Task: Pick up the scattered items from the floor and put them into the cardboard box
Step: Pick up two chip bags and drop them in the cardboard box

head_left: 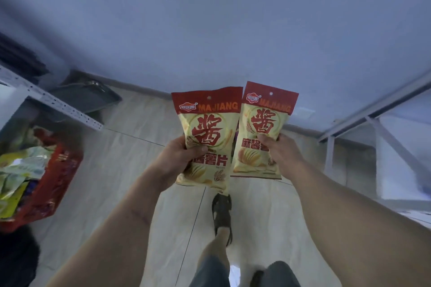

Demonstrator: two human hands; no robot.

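Observation:
Two cream-and-red chip bags marked MAJIANG are held upright in front of me, side by side above the tiled floor. My left hand (179,158) grips the left chip bag (207,123) at its middle. My right hand (279,151) grips the right chip bag (263,123) the same way. At the far left stands a red box (56,184) filled with several snack packets (21,170); its material is blurred. Both bags are to the right of that box and well apart from it.
A white metal shelf rack (58,105) stands at the left above the box, with a grey tray (86,95) on the floor behind it. Another white frame (373,109) stands at the right. My sandalled foot (221,214) is on the pale tiles (130,170) below the bags.

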